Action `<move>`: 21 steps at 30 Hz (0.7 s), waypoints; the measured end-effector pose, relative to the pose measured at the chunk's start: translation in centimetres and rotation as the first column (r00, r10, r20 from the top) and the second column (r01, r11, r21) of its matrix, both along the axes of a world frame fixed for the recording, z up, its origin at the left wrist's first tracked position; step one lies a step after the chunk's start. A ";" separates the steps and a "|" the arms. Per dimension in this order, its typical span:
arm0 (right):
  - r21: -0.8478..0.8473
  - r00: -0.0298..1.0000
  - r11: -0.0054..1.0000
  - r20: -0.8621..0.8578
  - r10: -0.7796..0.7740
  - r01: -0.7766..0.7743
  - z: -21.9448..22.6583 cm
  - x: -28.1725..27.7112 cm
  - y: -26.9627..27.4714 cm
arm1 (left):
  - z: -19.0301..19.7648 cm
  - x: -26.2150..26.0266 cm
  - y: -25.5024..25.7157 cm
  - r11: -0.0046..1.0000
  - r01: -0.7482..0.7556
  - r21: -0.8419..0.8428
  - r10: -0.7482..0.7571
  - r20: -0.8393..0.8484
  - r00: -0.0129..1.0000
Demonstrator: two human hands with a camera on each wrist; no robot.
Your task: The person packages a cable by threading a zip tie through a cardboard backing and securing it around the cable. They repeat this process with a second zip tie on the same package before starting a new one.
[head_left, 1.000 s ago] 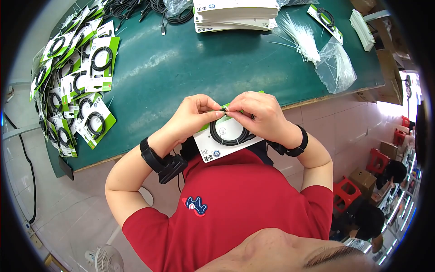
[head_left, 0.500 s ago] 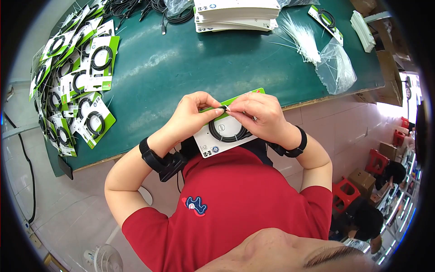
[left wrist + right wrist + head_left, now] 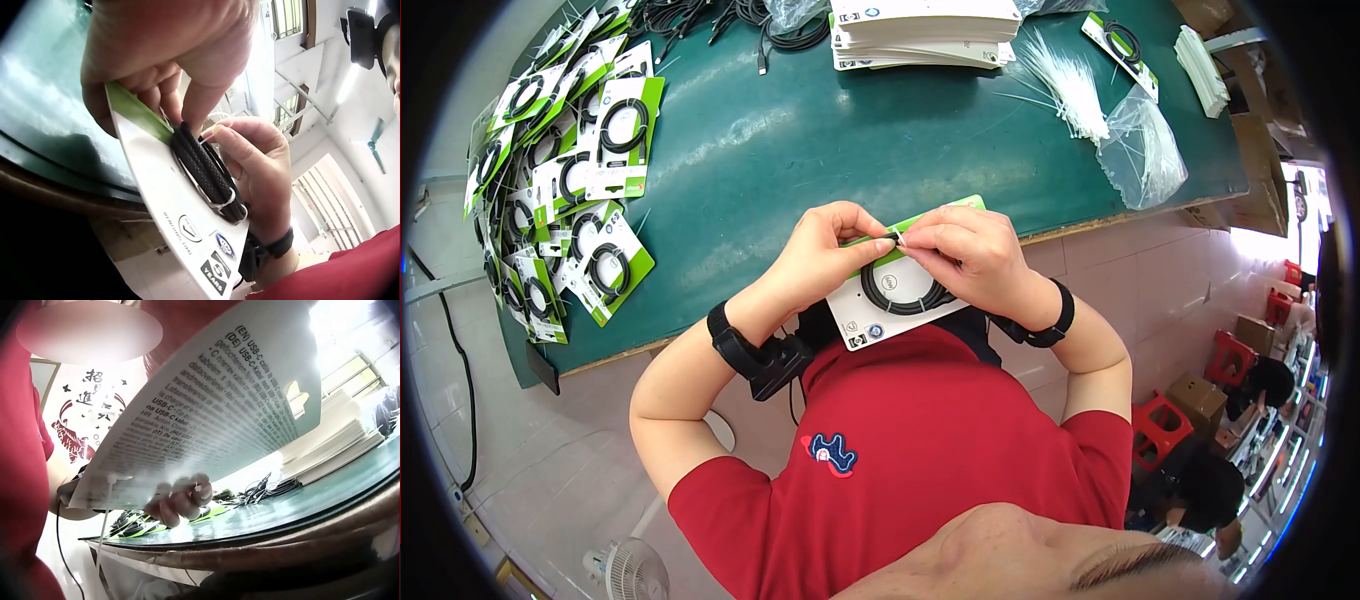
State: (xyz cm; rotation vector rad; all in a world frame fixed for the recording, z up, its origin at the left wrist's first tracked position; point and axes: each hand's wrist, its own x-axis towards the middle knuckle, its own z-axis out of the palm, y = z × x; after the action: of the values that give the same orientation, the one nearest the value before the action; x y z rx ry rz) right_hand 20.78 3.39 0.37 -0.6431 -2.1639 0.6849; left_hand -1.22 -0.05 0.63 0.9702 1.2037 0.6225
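A white and green card (image 3: 870, 325) with a coiled black cable (image 3: 900, 303) on it is held above the person's lap, near the table edge. The left hand (image 3: 832, 256) grips the card and cable at the top of the coil. Beside it the right hand (image 3: 970, 255) pinches a thin white tie at the coil. In the left wrist view, the black braided cable (image 3: 209, 175) lies against the card (image 3: 156, 194), and the right hand's (image 3: 253, 169) thumb and finger pinch the tie. The right wrist view shows the printed back of the card (image 3: 206, 419), with left-hand fingers (image 3: 181, 503) behind its lower edge.
Many carded cables (image 3: 615, 140) are heaped at the table's left. A stack of cards (image 3: 925, 40) stands at the back, with loose black cables (image 3: 775, 40) beside it. White ties (image 3: 1065, 90), a plastic bag (image 3: 1142, 150) and another carded cable (image 3: 1120, 45) lie at the right.
The card has tilted and risen slightly between the hands since a second ago, showing more of its green top strip. Both hands have barely moved and keep their pinch at the coil.
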 end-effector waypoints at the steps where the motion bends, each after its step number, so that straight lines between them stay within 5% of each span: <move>1: 0.000 1.000 1.000 0.001 0.001 -0.001 0.0 0.0 0.0 | 0.0 0.0 0.0 1.000 0.001 0.002 -0.001 0.005 1.000; 21: 0.017 0.984 0.999 0.172 0.045 -0.048 1.6 0.6 0.2 | 0.4 -0.2 -0.1 1.000 -0.016 -0.022 0.017 0.041 0.999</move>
State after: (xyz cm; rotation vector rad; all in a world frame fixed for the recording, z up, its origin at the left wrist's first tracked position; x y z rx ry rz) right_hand 21.35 3.60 1.96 -0.6632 -2.3481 0.6513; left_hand -1.39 -0.15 1.08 0.9263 1.1805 0.6387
